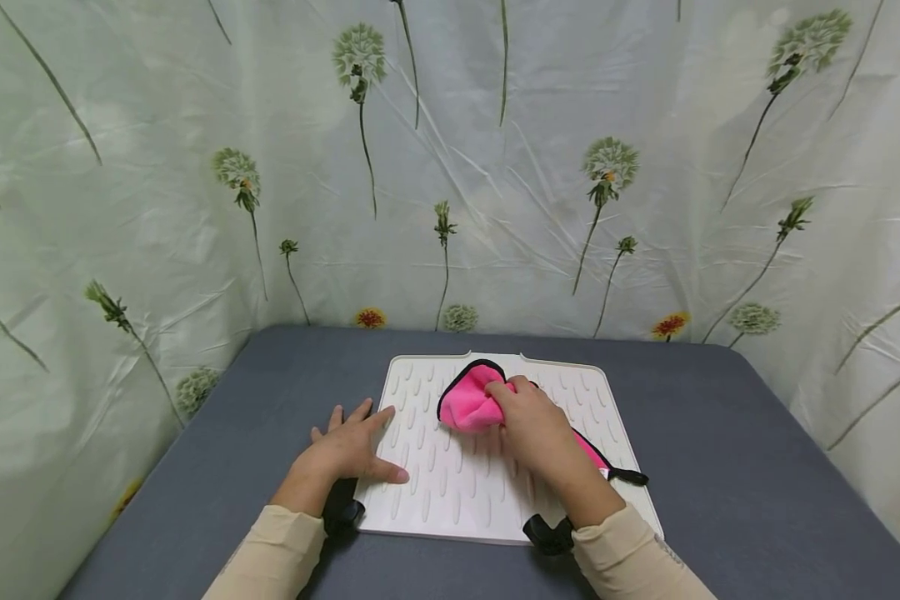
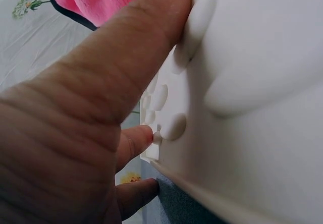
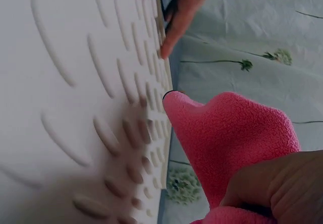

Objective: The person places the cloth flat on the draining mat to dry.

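Note:
A white draining tray (image 1: 450, 483) with raised oval ridges lies flat on the dark grey table. My right hand (image 1: 536, 425) grips a pink cleaning cloth (image 1: 468, 404) with black edging above the tray's far middle. Part of the cloth and its black loop (image 1: 628, 477) show on the other side of that hand. In the right wrist view the cloth (image 3: 227, 133) bunches up from the fingers, over the ridges. My left hand (image 1: 345, 454) rests with spread fingers at the tray's left edge, thumb on the ridged surface. The left wrist view shows that thumb (image 2: 126, 47) touching the tray (image 2: 272, 148).
The dark grey table (image 1: 720, 467) reaches out on both sides of the tray. A pale curtain (image 1: 495, 250) printed with dandelions hangs behind and beside it. Black wrist straps (image 1: 547, 533) sit near the tray's front edge.

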`<state>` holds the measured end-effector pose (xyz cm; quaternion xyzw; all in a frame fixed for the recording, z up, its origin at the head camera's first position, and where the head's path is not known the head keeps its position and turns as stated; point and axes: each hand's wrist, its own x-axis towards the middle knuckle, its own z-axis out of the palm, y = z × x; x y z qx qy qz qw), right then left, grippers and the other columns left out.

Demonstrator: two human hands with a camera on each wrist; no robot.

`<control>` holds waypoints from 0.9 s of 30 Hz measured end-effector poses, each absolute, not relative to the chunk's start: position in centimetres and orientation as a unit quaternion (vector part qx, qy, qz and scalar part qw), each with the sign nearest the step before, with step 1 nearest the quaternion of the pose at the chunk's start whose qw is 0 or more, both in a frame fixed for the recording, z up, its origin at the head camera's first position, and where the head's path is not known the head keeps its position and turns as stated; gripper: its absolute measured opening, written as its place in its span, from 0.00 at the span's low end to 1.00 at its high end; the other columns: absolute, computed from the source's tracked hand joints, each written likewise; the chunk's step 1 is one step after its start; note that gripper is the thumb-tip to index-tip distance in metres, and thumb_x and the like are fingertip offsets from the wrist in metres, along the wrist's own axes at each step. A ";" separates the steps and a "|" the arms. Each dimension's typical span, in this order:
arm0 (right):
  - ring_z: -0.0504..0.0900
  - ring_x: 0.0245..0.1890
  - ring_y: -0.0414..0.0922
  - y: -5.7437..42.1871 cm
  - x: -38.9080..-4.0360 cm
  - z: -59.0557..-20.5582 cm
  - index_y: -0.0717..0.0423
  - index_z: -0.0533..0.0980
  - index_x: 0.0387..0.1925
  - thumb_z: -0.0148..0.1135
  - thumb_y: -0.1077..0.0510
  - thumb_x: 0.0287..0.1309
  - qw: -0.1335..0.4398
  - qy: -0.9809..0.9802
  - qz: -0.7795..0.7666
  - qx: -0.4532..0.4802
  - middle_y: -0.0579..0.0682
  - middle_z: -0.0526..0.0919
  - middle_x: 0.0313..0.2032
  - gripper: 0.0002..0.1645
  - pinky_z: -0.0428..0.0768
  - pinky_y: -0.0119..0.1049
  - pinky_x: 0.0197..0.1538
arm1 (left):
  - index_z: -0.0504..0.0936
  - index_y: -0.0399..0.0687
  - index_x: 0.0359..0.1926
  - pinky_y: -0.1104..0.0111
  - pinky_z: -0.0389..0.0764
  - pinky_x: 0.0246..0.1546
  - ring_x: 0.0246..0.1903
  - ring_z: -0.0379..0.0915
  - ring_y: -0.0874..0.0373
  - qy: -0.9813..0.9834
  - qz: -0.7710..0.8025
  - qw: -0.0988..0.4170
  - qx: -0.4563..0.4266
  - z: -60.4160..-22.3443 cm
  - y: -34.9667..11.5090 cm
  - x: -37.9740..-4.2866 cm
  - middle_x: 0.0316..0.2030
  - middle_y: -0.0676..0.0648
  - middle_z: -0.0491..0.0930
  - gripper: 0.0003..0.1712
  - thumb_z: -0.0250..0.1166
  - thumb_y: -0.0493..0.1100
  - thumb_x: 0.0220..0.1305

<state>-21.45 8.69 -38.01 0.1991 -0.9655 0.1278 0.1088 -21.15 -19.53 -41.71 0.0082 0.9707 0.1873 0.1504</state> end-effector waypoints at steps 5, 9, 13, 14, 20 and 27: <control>0.83 0.52 0.58 8.0 -21.3 -38.5 0.45 0.75 0.63 0.74 0.61 0.55 0.069 -0.972 0.121 0.188 0.60 0.78 0.56 0.33 0.84 0.58 0.45 | 0.61 0.61 0.78 0.20 0.43 0.64 0.76 0.34 0.20 0.972 0.184 0.149 0.007 -41.8 -19.4 -21.3 0.80 0.36 0.50 0.68 0.82 0.70 0.37; 0.78 0.61 0.63 7.8 -21.2 -38.9 0.43 0.70 0.70 0.74 0.57 0.57 0.024 -0.974 0.125 0.185 0.61 0.74 0.65 0.40 0.82 0.61 0.53 | 0.62 0.61 0.78 0.20 0.43 0.65 0.76 0.35 0.21 0.972 0.180 0.148 0.003 -41.9 -19.4 -21.3 0.80 0.36 0.50 0.67 0.82 0.70 0.37; 0.71 0.67 0.67 7.8 -21.1 -39.5 0.42 0.63 0.76 0.72 0.51 0.58 -0.007 -0.972 0.126 0.198 0.63 0.68 0.71 0.46 0.77 0.61 0.62 | 0.62 0.60 0.78 0.20 0.43 0.65 0.76 0.35 0.21 0.973 0.179 0.147 0.001 -41.9 -19.5 -21.2 0.80 0.36 0.50 0.67 0.82 0.69 0.37; 0.70 0.68 0.67 7.8 -21.1 -39.7 0.42 0.62 0.77 0.72 0.50 0.58 -0.013 -0.971 0.127 0.201 0.63 0.67 0.72 0.47 0.75 0.61 0.64 | 0.62 0.61 0.78 0.20 0.42 0.65 0.76 0.34 0.21 0.973 0.180 0.148 0.000 -42.0 -19.5 -21.2 0.80 0.36 0.50 0.67 0.82 0.69 0.37; 0.63 0.71 0.72 8.1 -21.1 -41.1 0.43 0.63 0.76 0.71 0.45 0.58 -0.062 -0.970 0.129 0.199 0.62 0.60 0.76 0.47 0.67 0.68 0.68 | 0.62 0.61 0.78 0.21 0.42 0.66 0.77 0.34 0.21 0.973 0.180 0.145 -0.002 -42.1 -19.4 -21.2 0.80 0.37 0.50 0.67 0.83 0.69 0.37; 0.59 0.74 0.72 8.2 -21.1 -41.5 0.42 0.63 0.76 0.69 0.43 0.60 -0.082 -0.967 0.133 0.201 0.61 0.58 0.78 0.46 0.61 0.71 0.70 | 0.62 0.61 0.78 0.21 0.43 0.66 0.77 0.35 0.22 0.973 0.179 0.143 -0.004 -42.2 -19.4 -21.2 0.80 0.37 0.50 0.67 0.83 0.69 0.37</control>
